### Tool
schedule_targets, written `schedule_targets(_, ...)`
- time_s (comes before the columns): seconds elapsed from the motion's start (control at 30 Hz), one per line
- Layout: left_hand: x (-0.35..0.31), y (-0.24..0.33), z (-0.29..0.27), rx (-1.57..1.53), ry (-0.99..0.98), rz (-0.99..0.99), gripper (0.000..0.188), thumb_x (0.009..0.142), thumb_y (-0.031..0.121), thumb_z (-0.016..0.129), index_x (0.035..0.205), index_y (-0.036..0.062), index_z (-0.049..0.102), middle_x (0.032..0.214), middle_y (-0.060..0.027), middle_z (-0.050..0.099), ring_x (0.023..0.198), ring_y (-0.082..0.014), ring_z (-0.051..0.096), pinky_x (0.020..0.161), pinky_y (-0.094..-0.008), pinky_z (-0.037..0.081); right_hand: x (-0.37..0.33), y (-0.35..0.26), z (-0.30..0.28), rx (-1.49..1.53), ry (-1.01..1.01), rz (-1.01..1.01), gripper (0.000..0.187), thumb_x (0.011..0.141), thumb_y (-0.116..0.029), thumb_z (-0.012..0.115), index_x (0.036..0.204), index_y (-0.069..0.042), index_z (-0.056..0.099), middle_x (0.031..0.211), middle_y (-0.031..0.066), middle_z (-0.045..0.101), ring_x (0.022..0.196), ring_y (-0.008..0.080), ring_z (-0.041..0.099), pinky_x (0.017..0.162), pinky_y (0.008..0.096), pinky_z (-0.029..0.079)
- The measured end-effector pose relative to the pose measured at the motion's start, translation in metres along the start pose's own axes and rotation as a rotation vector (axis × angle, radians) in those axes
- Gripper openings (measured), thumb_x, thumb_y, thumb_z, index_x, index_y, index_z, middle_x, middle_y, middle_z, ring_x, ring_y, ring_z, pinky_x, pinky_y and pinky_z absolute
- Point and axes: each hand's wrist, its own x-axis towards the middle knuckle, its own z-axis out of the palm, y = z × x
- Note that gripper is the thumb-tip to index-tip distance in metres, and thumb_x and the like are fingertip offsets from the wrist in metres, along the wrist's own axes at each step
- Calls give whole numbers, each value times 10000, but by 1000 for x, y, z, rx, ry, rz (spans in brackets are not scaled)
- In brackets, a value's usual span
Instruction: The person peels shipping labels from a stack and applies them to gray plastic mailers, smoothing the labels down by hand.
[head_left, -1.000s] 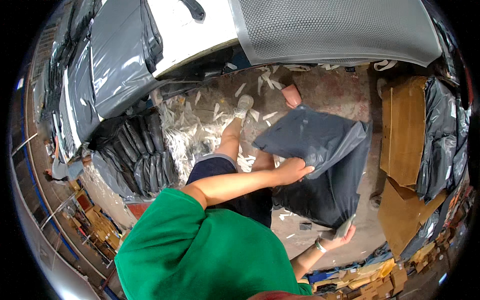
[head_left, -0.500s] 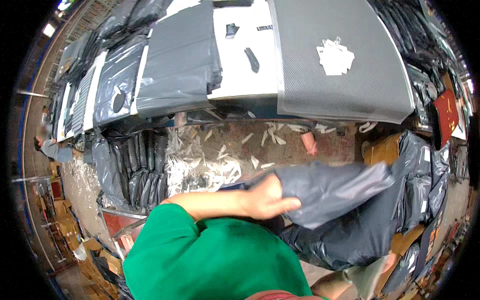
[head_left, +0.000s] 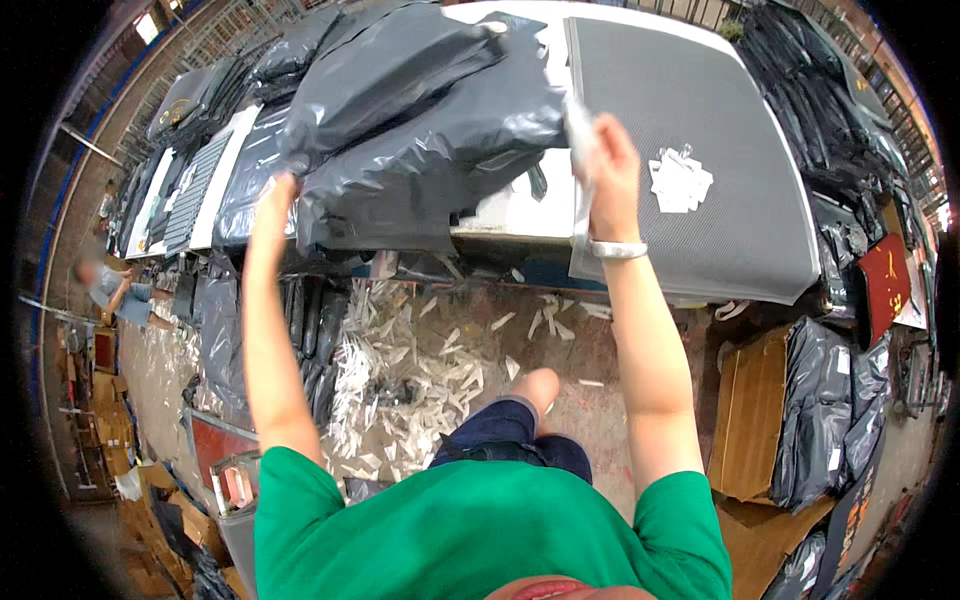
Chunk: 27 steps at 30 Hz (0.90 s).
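A large, glossy black plastic bag (head_left: 430, 140) is stretched out above the table, over a pile of flat dark plastic. My left hand (head_left: 284, 190) is closed on its left end. At its other end, my right hand (head_left: 611, 180) grips a whitish, motion-blurred edge of the bag, the fingers partly smeared. Beneath the bag's right part shows a white board (head_left: 515, 212) with a small dark piece on it. Just right of my right hand lies a grey mesh-textured mat (head_left: 690, 110), carrying a small heap of white paper slips (head_left: 680, 182).
White scraps (head_left: 420, 370) litter the floor between me and the table. Dark bagged packs (head_left: 815, 400) stand beside a cardboard box (head_left: 750, 410) at the right. More bagged packs (head_left: 225, 330) stack at the left. A person (head_left: 115, 290) sits farther off, left.
The folded bag in my left hand at the right has swung left and up to the table. It now hangs spread between both hands, and my right hand has risen from the lower right.
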Motion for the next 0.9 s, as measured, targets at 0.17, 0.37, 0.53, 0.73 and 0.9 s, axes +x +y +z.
schedule_targets(0.17, -168, -94, 229, -421, -926, -290, 334, 886, 234, 386, 1090, 38, 563, 1082, -101, 578, 975, -197, 540, 862, -307, 397, -177, 123, -128, -268, 393, 412, 150, 844, -148, 508, 949, -60, 569, 642, -73, 442, 513, 15, 365, 441, 168, 280)
schedule_targets(0.37, -323, -92, 439, -760, -1513, -746, 429, 901, 304, 351, 1184, 4, 467, 1218, -117, 478, 1141, -209, 429, 1005, -321, 267, -451, 100, -204, -390, 807, 965, 135, 862, -199, 498, 902, -88, 565, 570, -80, 431, 450, 24, 355, 385, 190, 245)
schedule_targets(0.53, -340, -106, 454, -501, -1658, -1040, 420, 897, 302, 352, 1166, 6, 483, 1195, -115, 495, 1127, -207, 440, 996, -317, 276, -564, 60, -174, -257, 1216, 1200, 129, 871, -205, 478, 847, -102, 553, 495, -77, 373, 397, 30, 337, 361, 201, 242)
schedule_targets(0.73, -331, -87, 473, -293, -1793, -1103, 412, 893, 300, 355, 1144, 9, 502, 1168, -112, 517, 1111, -205, 454, 984, -312, 287, -631, 86, -112, 109, 1461, 1251, 181, 881, -219, 433, 907, -98, 564, 471, -57, 364, 350, 61, 321, 321, 218, 225)
schedule_targets(0.9, -316, -68, 499, -132, -1848, -1115, 405, 889, 298, 357, 1126, 11, 517, 1145, -109, 534, 1098, -203, 465, 975, -308, 297, -629, 103, -80, 410, 1573, 1099, 272, 873, -260, 410, 987, -45, 532, 475, -25, 349, 345, 75, 289, 336, 224, 226)
